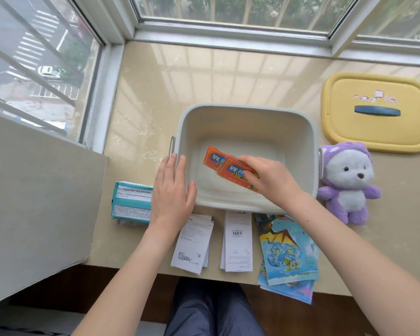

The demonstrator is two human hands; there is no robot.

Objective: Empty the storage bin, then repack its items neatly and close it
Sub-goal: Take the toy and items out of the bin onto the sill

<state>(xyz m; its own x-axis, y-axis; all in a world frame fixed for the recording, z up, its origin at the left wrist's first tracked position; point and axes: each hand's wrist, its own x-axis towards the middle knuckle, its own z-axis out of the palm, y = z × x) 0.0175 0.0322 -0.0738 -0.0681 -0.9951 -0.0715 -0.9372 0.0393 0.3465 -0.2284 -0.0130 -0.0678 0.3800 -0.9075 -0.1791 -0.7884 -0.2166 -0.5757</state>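
The pale grey storage bin (247,112) stands open in the middle of the sill. My right hand (272,178) is inside it, shut on two orange-red packets (228,166) held just above the bin floor. My left hand (171,187) rests flat on the bin's near left corner, fingers spread, holding nothing. The yellow lid (374,132) with a blue handle lies at the far right. Outside the bin lie a teal packet (131,202), two folded white leaflets (192,241), (238,243), and a stack of dinosaur picture sheets (286,253). A purple plush bear (347,183) stands to the right.
Window frames (228,32) border the sill at the back and left. A grey block (34,202) fills the left side. The sill's front edge runs below the papers, with my knees (214,309) under it.
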